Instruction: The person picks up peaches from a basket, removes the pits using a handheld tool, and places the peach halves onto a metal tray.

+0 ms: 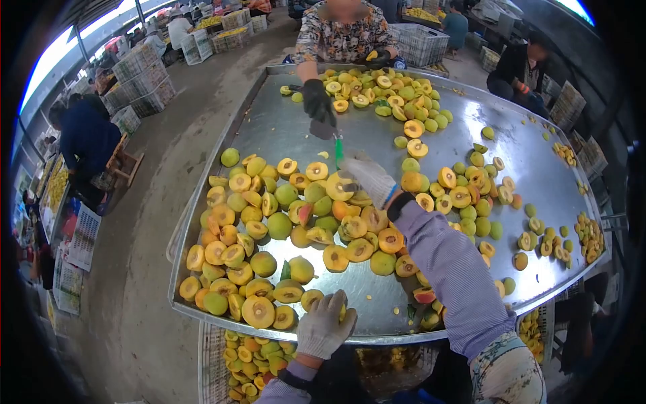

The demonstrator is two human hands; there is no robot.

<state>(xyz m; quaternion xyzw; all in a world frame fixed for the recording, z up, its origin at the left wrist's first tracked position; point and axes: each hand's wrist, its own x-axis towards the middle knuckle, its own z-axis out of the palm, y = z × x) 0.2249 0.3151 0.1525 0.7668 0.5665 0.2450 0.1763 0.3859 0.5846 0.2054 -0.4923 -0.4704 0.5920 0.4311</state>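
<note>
My right hand (pixel 369 178), in a pale work glove, reaches over the middle of the metal table. Its fingers are closed at the lower end of a green-handled knife (pixel 338 151), whose grey blade lies close to a co-worker's dark-gloved hand (pixel 317 102). Under my right fingertips is a peach half (pixel 339 186). At the table's near edge, my left hand (pixel 326 327), gloved in grey, curls round a yellow-green peach (pixel 342 313), mostly hidden by the fingers. Many halved peaches (pixel 258 312), some with stones, and whole green ones (pixel 279 226) lie about both hands.
The metal table (pixel 269 124) has a raised rim. Across it stands a co-worker (pixel 346 34); another person (pixel 521 71) sits at the right. A crate of peaches (pixel 252 360) is below the near edge. Stacked crates (pixel 142 77) and a seated person (pixel 87 138) are left.
</note>
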